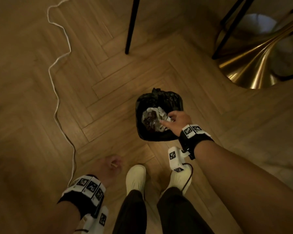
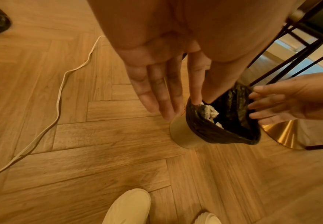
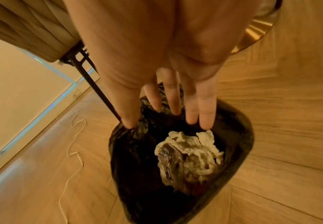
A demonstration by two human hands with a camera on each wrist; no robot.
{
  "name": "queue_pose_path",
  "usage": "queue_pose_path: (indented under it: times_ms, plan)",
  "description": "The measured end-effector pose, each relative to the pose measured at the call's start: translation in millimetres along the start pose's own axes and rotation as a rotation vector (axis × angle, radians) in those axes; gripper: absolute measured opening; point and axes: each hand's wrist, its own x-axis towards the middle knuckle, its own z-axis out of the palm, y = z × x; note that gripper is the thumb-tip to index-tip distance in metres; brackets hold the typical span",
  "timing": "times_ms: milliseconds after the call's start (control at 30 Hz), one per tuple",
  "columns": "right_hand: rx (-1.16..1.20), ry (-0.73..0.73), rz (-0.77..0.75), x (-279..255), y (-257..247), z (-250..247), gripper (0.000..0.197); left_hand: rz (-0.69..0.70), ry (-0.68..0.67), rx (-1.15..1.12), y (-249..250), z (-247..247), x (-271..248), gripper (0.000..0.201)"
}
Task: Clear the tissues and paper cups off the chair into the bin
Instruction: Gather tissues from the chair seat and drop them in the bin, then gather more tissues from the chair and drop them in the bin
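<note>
Right wrist | right hand [image 3: 166,75] spread over bin [image 3: 241,121], nothing held | tissues [image 3: 191,154] heaped; overflow risked.

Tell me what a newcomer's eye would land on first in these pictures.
First, the right hand spread open over the bin, a small tub lined with a black bag on the wooden floor just ahead of the person's feet, with crumpled white tissues piled inside it. Next, the shiny gold pedestal base beyond the bin to the right, and the white cord snaking across the floor on the left. The left hand hangs open and empty.
</note>
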Motion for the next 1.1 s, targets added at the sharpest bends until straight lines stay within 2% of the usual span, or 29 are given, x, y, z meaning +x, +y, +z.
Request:
queue_pose_path:
  times_ms: [100, 167, 300, 433, 567, 700, 867, 967, 1033, 1100]
  plan:
    - [-0.035, -0.022, -0.005, -49.6, 2.3, -28.0, 0.032, 0.029, 0.002, 0.024, 25.1, -12.7, -16.0, 0.018]
    - [-0.070, -0.080, 0.006, -96.8, 9.6, -50.7, 0.031, 0.060, -0.041, 0.105, 50.4, -26.6, -35.8, 0.016]
    - [-0.127, -0.143, 0.082, -212.8, 27.1, -100.9, 0.033, 0.206, -0.126, 0.287, 111.3, -59.5, -95.5, 0.020]
    - [-0.112, -0.079, 0.186, -341.3, 48.7, -141.3, 0.032, 0.320, -0.220, 0.392, 163.8, -88.0, -162.1, 0.021]
    - [-0.016, 0.004, 0.294, -465.7, 90.1, -158.2, 0.028, 0.385, -0.251, 0.523, 207.1, -89.2, -218.9, 0.019]
    - [0.098, 0.010, 0.392, -574.9, 133.1, -143.6, 0.024, 0.524, -0.230, 0.637, 237.7, -61.5, -275.7, 0.014]
    - [0.230, 0.046, 0.478, -674.9, 209.9, -89.2, 0.023, 0.662, -0.356, 0.840, 249.1, 2.4, -334.1, 0.017]
    - [0.388, 0.089, 0.545, -728.4, 272.8, -44.9, 0.025, 0.680, -0.436, 0.977, 254.9, 67.2, -367.5, 0.016]
    - [0.423, 0.074, 0.563, -737.9, 295.0, -20.8, 0.024, 0.667, -0.448, 1.041, 258.9, 82.5, -378.6, 0.012]
    - [0.480, 0.073, 0.596, -766.8, 332.4, -1.3, 0.024, 0.681, -0.471, 1.110, 260.8, 125.8, -394.4, 0.012]
